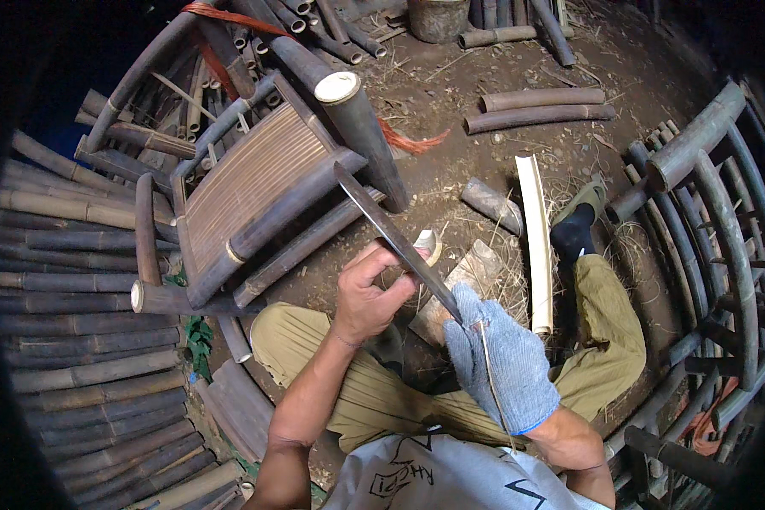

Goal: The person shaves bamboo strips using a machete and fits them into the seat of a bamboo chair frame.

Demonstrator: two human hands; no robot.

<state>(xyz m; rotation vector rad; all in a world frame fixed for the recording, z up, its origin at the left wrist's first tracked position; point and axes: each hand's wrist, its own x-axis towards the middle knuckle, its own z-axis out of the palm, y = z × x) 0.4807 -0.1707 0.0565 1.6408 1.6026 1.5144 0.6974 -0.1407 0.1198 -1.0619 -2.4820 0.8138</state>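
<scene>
My right hand (501, 361), in a grey knitted glove with a blue cuff, is closed round the handle end of a long knife (391, 238). The dark blade slants up and left, passing across the fingers of my left hand. A thin pale strip (495, 387) runs from the glove down to my shirt. Bare and curled, my left hand (371, 291) has its thumb and fingers at the blade; what they pinch is hidden. Just beyond those fingers shows a short curved piece of pale bamboo (431, 245); whether I touch it cannot be told. Below lies a worn wooden block (463, 285).
A bamboo chair (259, 183) lies at the left beside rows of bamboo poles (85, 280). A split bamboo length (532, 242) and a short bamboo tube (491, 206) lie ahead. Two curved pieces (540, 109) rest farther off. Another bamboo frame (731, 221) stands at the right.
</scene>
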